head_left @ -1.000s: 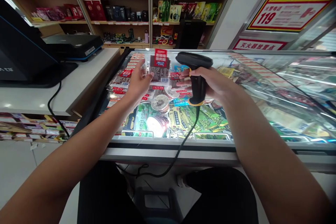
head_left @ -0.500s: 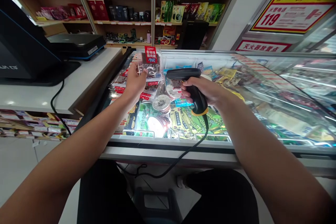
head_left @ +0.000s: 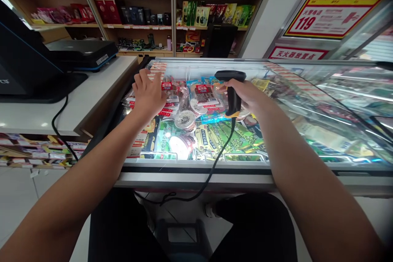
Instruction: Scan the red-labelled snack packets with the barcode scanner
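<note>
My right hand (head_left: 245, 93) is wrapped round the grip of a black barcode scanner (head_left: 233, 94), held upright above the goods in a glass-topped chest freezer (head_left: 196, 177). The scanner's cord (head_left: 211, 172) drops over the front edge. My left hand (head_left: 147, 93) has its fingers apart and hovers over a pile of clear packs with red labels (head_left: 172, 95); it holds nothing that I can see. Just left of the scanner lies another red-labelled pack (head_left: 205, 95) of dark food. Round white-lidded tubs (head_left: 185, 120) sit in front of the packs.
At left a white counter (head_left: 101, 86) bears a black scale (head_left: 82, 51) and a dark till screen (head_left: 27, 49). Shelves (head_left: 132, 26) of boxed goods stand behind. Green bags (head_left: 236, 135) fill the freezer's front; a wire rack (head_left: 245, 155) runs along it. A grey stool (head_left: 182, 233) is below.
My left hand has let go of the red-labelled pack and moved left over the pile. A red-labelled pack now shows left of the scanner. My right hand has raised the scanner slightly, moving it right.
</note>
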